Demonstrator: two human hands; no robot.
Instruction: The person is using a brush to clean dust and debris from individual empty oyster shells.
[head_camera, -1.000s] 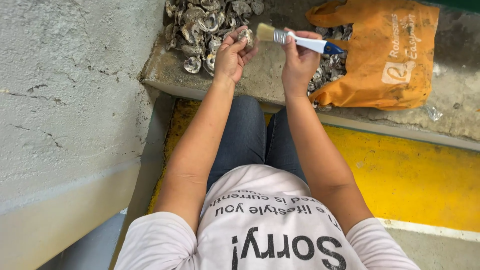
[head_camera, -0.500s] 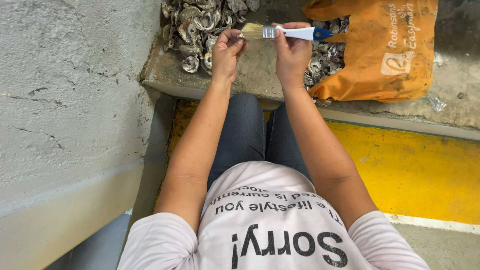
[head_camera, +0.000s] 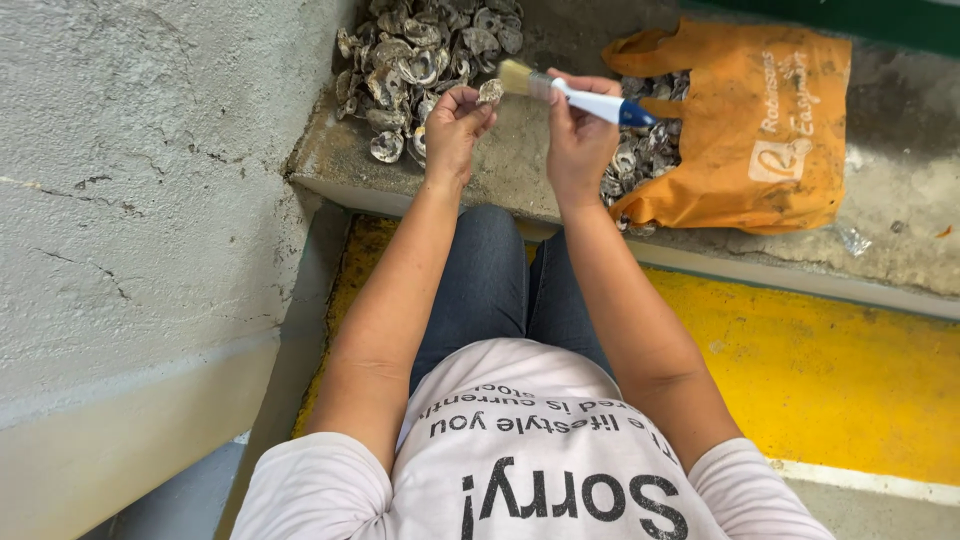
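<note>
My left hand (head_camera: 456, 125) pinches a small grey oyster shell (head_camera: 490, 92) at the fingertips, held up over a concrete ledge. My right hand (head_camera: 578, 135) grips a paintbrush (head_camera: 570, 93) with a white-and-blue handle. Its pale bristles point left and touch the shell. A heap of oyster shells (head_camera: 420, 55) lies on the ledge just beyond my left hand. More shells spill from an orange bag (head_camera: 760, 130) to the right of my right hand.
A rough grey concrete wall (head_camera: 150, 200) rises on the left. The concrete ledge (head_camera: 520, 180) runs across in front of my knees. Below it the floor is painted yellow (head_camera: 840, 380) with a white line.
The brush has swept slightly across the shell while both hands stay raised over the ledge. The view has shifted a little.
</note>
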